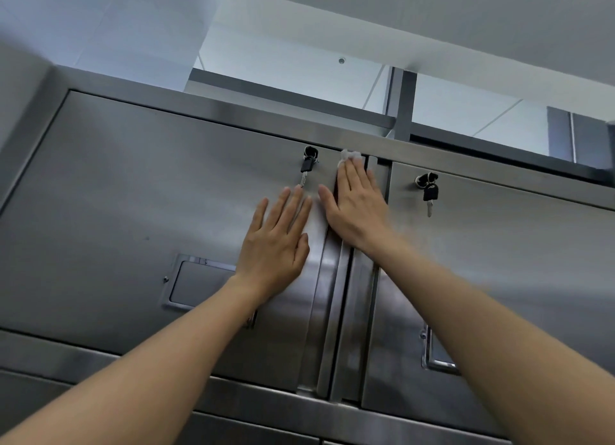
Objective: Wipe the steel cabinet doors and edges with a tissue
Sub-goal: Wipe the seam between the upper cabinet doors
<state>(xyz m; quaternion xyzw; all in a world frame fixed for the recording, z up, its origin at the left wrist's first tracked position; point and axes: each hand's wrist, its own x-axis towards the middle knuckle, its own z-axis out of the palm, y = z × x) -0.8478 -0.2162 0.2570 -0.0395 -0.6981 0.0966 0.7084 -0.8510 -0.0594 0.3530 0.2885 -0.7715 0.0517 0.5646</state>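
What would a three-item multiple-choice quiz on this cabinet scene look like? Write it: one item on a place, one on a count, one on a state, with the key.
1. Where is the tissue?
A. On the floor
B. Under the fingertips of the right hand, at the top of the seam between the doors
C. Inside the left handle recess

2. How many bunches of keys hang from the door locks?
A. One
B. Two
C. Four

3. How does the left hand lie?
A. Flat, fingers straight, on the left door
B. Curled round a key
C. Hanging away from the cabinet

Key: 1 B, the white wad shows just above the right fingertips. 2 B, one bunch on the left lock, one on the right lock. 3 A, the palm lies spread on the steel.
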